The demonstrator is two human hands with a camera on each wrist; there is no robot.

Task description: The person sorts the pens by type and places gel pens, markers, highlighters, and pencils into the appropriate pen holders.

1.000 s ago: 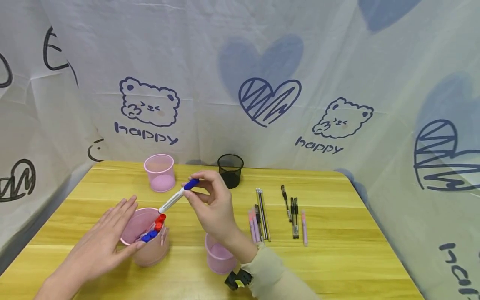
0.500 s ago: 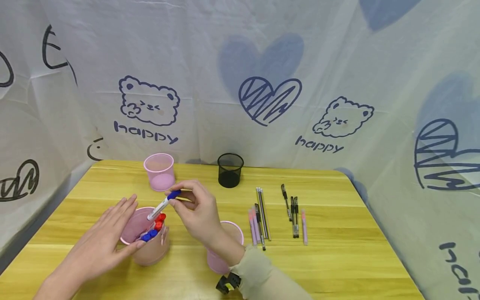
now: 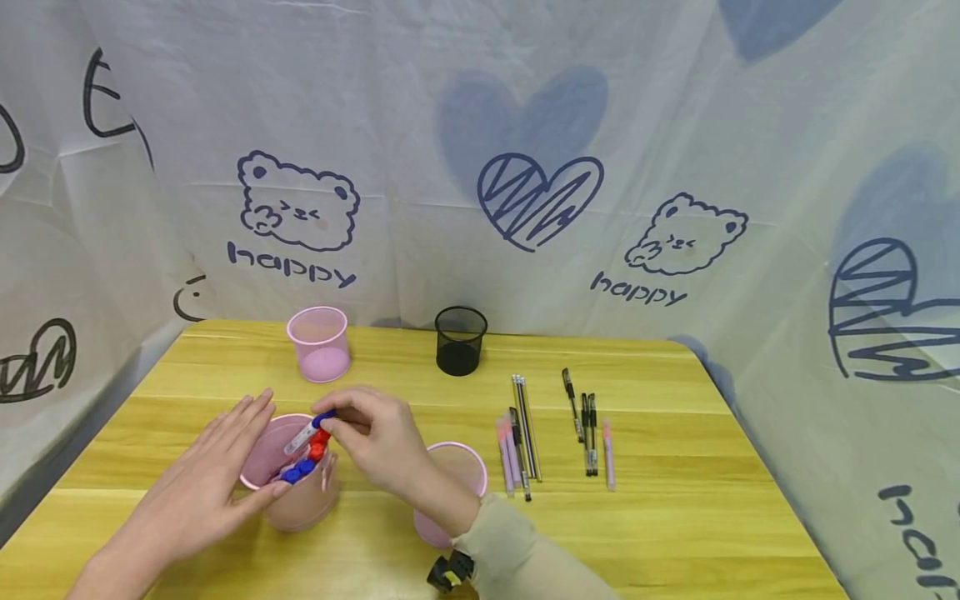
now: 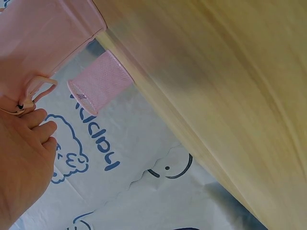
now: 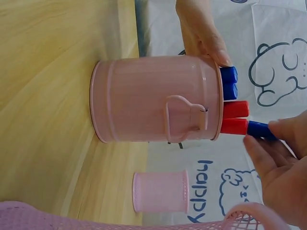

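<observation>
My right hand (image 3: 381, 439) pinches a whiteboard marker (image 3: 302, 437) by its blue cap. The white barrel slants down into the mouth of a pink metal bucket (image 3: 303, 510). Inside the bucket stand markers with red caps (image 5: 236, 109) and blue caps (image 5: 229, 82). In the right wrist view the held blue cap (image 5: 260, 130) sits beyond a red one, at the rim. My left hand (image 3: 198, 487) rests on the bucket's left rim, fingers straight and thumb along the near edge. The left wrist view shows that hand (image 4: 26, 158) beside the bucket's wire handle (image 4: 42, 86).
A pink mesh cup (image 3: 318, 346) and a black mesh cup (image 3: 459, 343) stand at the back. Another pink cup (image 3: 467, 471) is partly behind my right forearm. On the right lie pencils (image 3: 527, 429), black pens (image 3: 588, 433) and pink highlighters (image 3: 609, 454).
My right hand has moved left and down, carrying the marker from above the bucket so its barrel reaches inside the rim. The left hand has stayed in place.
</observation>
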